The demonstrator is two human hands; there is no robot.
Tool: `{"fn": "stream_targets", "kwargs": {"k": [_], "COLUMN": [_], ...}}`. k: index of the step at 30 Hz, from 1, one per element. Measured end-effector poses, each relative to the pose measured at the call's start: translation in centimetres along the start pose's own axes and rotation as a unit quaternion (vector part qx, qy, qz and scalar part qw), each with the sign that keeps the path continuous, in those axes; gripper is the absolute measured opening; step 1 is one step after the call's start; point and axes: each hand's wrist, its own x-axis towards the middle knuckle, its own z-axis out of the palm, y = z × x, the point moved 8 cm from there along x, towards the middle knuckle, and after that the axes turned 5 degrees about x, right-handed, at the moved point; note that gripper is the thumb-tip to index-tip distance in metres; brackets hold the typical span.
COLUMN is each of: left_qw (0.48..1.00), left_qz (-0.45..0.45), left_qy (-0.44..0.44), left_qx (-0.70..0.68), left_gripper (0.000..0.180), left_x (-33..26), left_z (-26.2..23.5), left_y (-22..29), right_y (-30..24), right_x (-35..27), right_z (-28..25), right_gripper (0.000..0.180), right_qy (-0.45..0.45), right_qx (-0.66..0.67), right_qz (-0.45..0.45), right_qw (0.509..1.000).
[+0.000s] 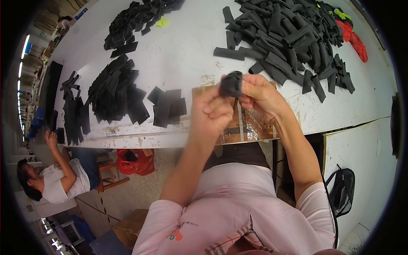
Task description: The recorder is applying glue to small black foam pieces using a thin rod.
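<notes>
Black, soft-looking material makes up the small folded piece (231, 85) held up between the two hands, above a brown board (264, 127) at the near edge of the white surface (187, 46). The right hand (261, 95) pinches it between thumb and fingers from the right; the left hand (212, 112), slightly blurred, has its fingers curled in and its fingertips on the left side of it.

Dark strips crowd both sides. Left of the hands lie four groups: a far heap (136, 21), a middle heap (111, 91), a narrow heap (74, 119) and, nearest the left hand, a small overlapping stack (170, 106). One large heap (293, 38) spreads beyond the right hand, its loose strips coming close to the right wrist. The strips overlap too much to count. One yellow-green scrap (162, 22) sits by the far heap. Of two red bags, one (355, 40) is on the surface at the right, the other (136, 161) below its edge by a wooden stool (111, 170). One co-worker (66, 178) sits at the left.

White surface shows between the left groups and the large heap. Its near edge runs just before the person's body, under the forearms.
</notes>
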Motion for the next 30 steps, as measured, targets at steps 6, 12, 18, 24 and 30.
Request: {"fn": "stream_targets", "kwargs": {"k": [6,12,18,24,30], "left_qw": [0.967,0.714,0.454,0.549,0.533], "left_qz": [0.062,0.259,0.371,0.366,0.391], "left_qy": [0.092,0.198,0.021,0.027,0.009], "left_qx": [0.228,0.620,0.810,0.751,0.750], "left_gripper": [0.012,0.026,0.021,0.012,0.012], "left_x": [-0.9,-3.1,-2.8,-2.4,-2.5], "left_z": [-0.9,2.4,9.0,8.7,8.4], "left_y": [-0.9,1.2,1.3,0.9,0.2], "right_y": [1.7,-0.6,-3.8,-6.9,-6.6], "right_x": [-0.7,-1.1,-5.0,-5.2,-3.8], "right_z": [-1.5,-1.0,-1.6,3.4,2.8], "right_gripper": [0.021,0.023,0.018,0.028,0.029], "right_qy": [0.039,0.061,0.243,0.140,0.094], "right_qx": [0.027,-0.145,-0.342,-0.517,-0.523], "right_qz": [-0.014,-0.055,-0.251,-0.258,-0.216], "right_qw": [0.999,0.986,0.872,0.804,0.819]}}
